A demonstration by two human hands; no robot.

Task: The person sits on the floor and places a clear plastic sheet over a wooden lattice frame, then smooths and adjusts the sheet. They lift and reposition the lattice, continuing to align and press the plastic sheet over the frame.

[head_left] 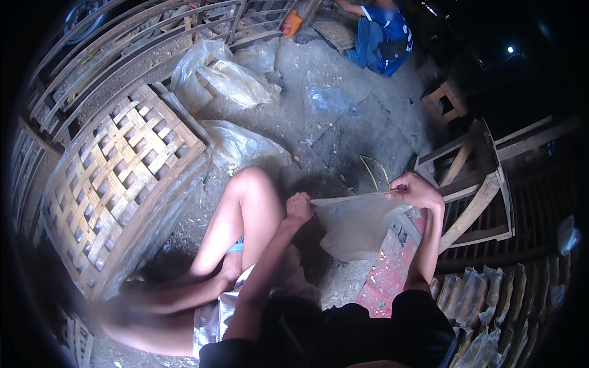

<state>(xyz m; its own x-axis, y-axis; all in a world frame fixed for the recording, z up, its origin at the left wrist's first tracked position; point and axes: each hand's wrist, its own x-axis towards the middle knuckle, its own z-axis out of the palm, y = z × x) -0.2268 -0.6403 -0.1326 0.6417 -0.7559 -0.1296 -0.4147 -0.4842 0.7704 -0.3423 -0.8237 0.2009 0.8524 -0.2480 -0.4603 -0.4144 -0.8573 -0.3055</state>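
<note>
A translucent plastic bag [353, 228] is stretched between my two hands and hangs down from its taut upper edge. My left hand [299, 207] is closed on one upper corner, just right of my raised knee. The other corner is pinched in my right hand [416, 189], whose wrist is bent inward. A thin yellow strip [375, 172] curves up from beside my right fingers; whether they hold it too, I cannot tell. Below the bag's right side lies a worn red board [385, 276].
A woven bamboo panel [123, 178] stands on the left. Loose plastic sheets [236, 83] lie on the floor ahead. Wooden frames [469, 184] stand to the right, above rows of long plastic-wrapped packs [485, 288]. A person in blue [383, 40] crouches at the far end.
</note>
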